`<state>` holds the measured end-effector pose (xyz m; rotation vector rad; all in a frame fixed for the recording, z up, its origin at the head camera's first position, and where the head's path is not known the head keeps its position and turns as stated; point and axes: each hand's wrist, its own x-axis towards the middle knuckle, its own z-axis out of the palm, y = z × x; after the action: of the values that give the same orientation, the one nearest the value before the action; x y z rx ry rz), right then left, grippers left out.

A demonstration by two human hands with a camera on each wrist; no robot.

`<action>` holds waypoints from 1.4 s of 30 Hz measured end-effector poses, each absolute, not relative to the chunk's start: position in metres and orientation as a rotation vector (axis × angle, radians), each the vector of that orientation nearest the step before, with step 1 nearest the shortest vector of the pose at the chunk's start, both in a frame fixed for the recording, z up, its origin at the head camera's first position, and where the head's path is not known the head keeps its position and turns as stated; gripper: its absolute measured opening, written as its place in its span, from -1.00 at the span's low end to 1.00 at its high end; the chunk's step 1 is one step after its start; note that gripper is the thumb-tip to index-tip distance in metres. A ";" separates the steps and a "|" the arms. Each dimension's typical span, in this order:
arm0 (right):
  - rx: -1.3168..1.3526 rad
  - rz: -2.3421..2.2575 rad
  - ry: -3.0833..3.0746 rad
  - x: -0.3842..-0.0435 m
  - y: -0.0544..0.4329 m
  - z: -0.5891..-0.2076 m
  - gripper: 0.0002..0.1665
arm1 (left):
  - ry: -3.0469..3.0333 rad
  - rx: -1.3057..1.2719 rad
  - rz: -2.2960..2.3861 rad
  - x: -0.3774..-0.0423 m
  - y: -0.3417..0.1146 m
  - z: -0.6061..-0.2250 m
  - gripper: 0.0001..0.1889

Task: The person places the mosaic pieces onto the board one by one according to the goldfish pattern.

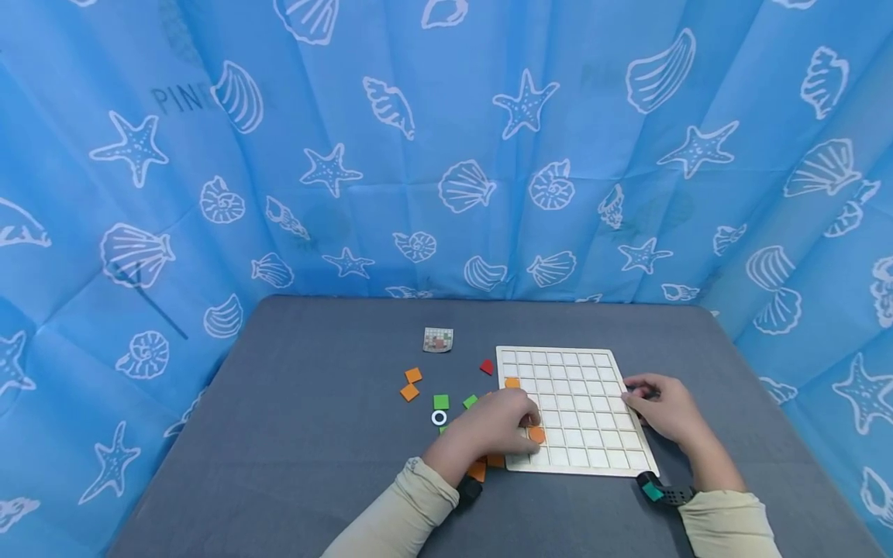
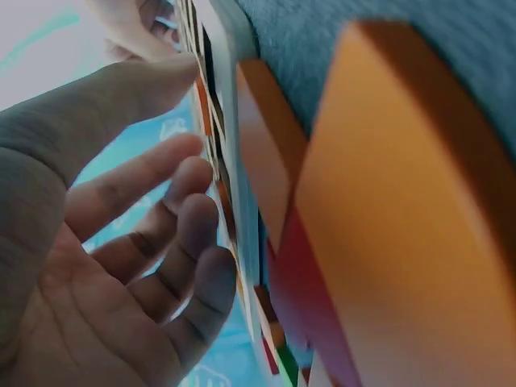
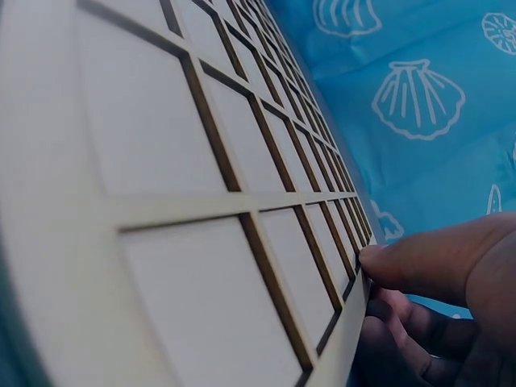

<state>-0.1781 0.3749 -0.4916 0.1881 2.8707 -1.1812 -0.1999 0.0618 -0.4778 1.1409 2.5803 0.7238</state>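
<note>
A pale grid board (image 1: 586, 411) with square cells lies at the right of the table. At its left side my left hand (image 1: 495, 422) touches the board, thumb and fingertips around an orange round piece (image 1: 536, 435) that lies in a cell. In the left wrist view the thumb (image 2: 153, 89) rests against the board and the other fingers are loosely bent. An orange square (image 1: 512, 383) sits in a cell farther up. My right hand (image 1: 668, 407) grips the board's right edge, its thumb (image 3: 419, 262) on top and fingers partly hidden at the side.
Left of the board lie orange squares (image 1: 414, 375), a green square (image 1: 441, 402), a white ring (image 1: 433, 418) and a red piece (image 1: 487, 366). More orange pieces (image 1: 477, 471) are by my left wrist. A small printed card (image 1: 438, 339) lies farther back. A blue curtain (image 1: 446, 139) surrounds the table.
</note>
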 end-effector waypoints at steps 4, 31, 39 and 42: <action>0.187 -1.182 2.869 -0.178 0.375 -0.491 -0.52 | 2.519 1.133 0.833 -0.202 0.051 -0.473 -0.72; 0.168 -1.148 2.881 -0.176 0.374 -0.489 -0.52 | 2.610 0.755 1.187 -0.236 -0.082 -0.474 -0.60; 0.166 -1.140 2.882 -0.176 0.374 -0.489 -0.51 | 2.643 0.651 1.176 -0.240 -0.095 -0.477 -0.60; 0.169 -1.140 2.888 -0.177 0.373 -0.490 -0.51 | 2.647 0.614 1.180 -0.241 -0.097 -0.476 -0.59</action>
<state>-0.1766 0.3733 -0.4895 0.1694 2.8877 -1.1397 -0.2411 -0.0970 -0.4763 0.6136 2.6468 1.1801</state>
